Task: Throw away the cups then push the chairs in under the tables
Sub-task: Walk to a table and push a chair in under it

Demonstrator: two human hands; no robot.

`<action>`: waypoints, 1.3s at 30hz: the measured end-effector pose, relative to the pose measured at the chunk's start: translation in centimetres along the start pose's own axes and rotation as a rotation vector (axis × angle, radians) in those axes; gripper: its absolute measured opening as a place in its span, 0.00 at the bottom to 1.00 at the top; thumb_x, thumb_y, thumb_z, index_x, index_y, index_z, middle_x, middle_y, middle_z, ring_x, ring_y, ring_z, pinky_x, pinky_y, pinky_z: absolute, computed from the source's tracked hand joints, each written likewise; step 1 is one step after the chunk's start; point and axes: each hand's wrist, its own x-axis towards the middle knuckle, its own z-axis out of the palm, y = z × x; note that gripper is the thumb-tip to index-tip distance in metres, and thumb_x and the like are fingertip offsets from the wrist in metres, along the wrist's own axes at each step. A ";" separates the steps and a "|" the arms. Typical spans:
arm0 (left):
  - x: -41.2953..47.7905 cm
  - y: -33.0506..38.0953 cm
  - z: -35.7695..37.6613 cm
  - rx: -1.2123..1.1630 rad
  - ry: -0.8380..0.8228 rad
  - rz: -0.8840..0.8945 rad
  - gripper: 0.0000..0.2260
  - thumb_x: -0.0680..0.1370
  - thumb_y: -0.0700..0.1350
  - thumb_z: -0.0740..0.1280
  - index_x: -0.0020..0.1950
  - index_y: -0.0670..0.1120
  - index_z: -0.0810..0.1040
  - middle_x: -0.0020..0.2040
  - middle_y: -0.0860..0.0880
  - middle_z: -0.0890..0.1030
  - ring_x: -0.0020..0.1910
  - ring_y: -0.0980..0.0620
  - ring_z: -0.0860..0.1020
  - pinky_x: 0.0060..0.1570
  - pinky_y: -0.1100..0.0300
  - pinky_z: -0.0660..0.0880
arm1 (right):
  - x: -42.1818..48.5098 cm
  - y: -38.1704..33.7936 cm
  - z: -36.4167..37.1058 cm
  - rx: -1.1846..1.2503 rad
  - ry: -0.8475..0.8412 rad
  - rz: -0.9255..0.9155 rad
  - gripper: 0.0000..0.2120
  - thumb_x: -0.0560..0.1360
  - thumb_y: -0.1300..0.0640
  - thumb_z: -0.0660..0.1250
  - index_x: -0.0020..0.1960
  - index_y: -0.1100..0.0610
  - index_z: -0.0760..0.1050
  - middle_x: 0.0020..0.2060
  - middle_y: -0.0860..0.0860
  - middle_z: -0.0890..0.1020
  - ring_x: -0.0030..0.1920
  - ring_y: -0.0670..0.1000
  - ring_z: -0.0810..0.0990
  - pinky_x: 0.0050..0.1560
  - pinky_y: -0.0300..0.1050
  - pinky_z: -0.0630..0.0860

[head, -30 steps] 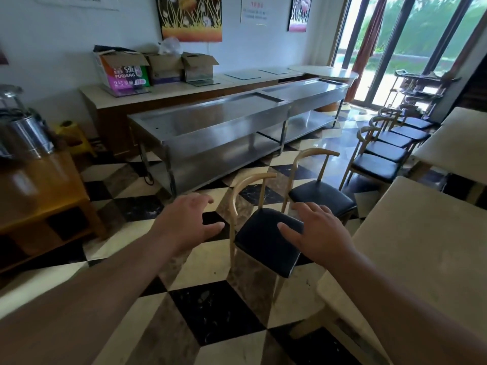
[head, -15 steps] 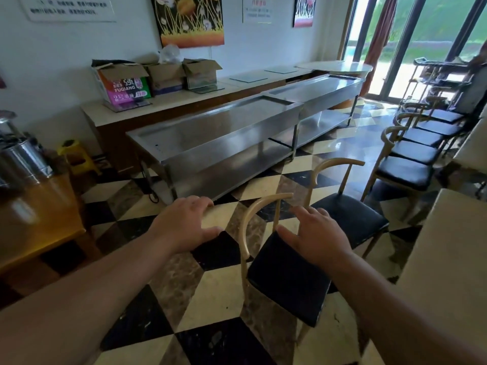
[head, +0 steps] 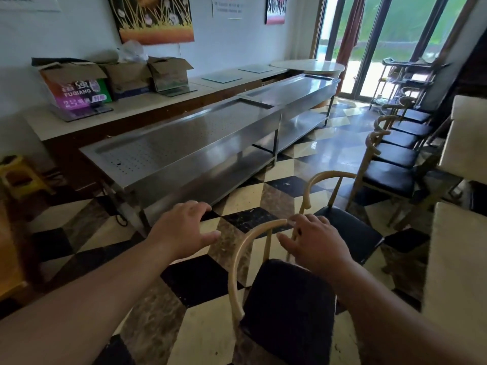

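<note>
A chair (head: 287, 306) with a black seat and curved wooden backrest stands right below me, pulled out from the pale table (head: 456, 275) at the right. My left hand (head: 184, 230) hovers open to the left of the backrest, touching nothing. My right hand (head: 313, 243) is open with spread fingers, its fingertips at the far end of the backrest rail. A second similar chair (head: 347, 230) stands just beyond. Several more chairs (head: 392, 177) line another pale table (head: 466, 138) farther back. No cups are in view.
A long stainless steel counter (head: 200, 148) runs along the left, with a wooden sideboard carrying cardboard boxes (head: 76, 88) behind it. A yellow stool (head: 18, 175) sits at far left. A checkered floor aisle (head: 297, 164) lies between counter and chairs. Glass doors (head: 382, 43) are at the back.
I have stepped closer, so the near chair now lies under my hands. My right hand has reached the far end of its backrest rail; my left stays open beside it.
</note>
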 end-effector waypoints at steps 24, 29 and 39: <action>32.5 -18.5 -1.2 -0.068 -0.173 0.377 0.34 0.76 0.68 0.70 0.77 0.54 0.68 0.75 0.48 0.73 0.72 0.46 0.71 0.68 0.42 0.72 | 22.8 -11.7 6.1 -0.039 0.111 0.390 0.26 0.78 0.31 0.61 0.65 0.48 0.76 0.57 0.49 0.81 0.57 0.51 0.78 0.55 0.50 0.77; 40.5 -17.5 3.0 0.034 -0.290 0.425 0.32 0.76 0.68 0.70 0.76 0.57 0.68 0.73 0.52 0.75 0.67 0.49 0.74 0.61 0.48 0.75 | 29.6 -8.1 9.7 -0.090 -0.044 0.421 0.31 0.76 0.27 0.51 0.64 0.46 0.77 0.55 0.46 0.80 0.55 0.48 0.77 0.55 0.51 0.79; 59.9 -12.6 5.4 0.172 -0.486 0.441 0.29 0.76 0.68 0.71 0.73 0.59 0.73 0.66 0.54 0.77 0.58 0.53 0.77 0.58 0.48 0.79 | 43.0 1.7 9.9 -0.055 -0.123 0.488 0.34 0.74 0.29 0.44 0.69 0.41 0.75 0.50 0.47 0.79 0.37 0.45 0.74 0.38 0.43 0.70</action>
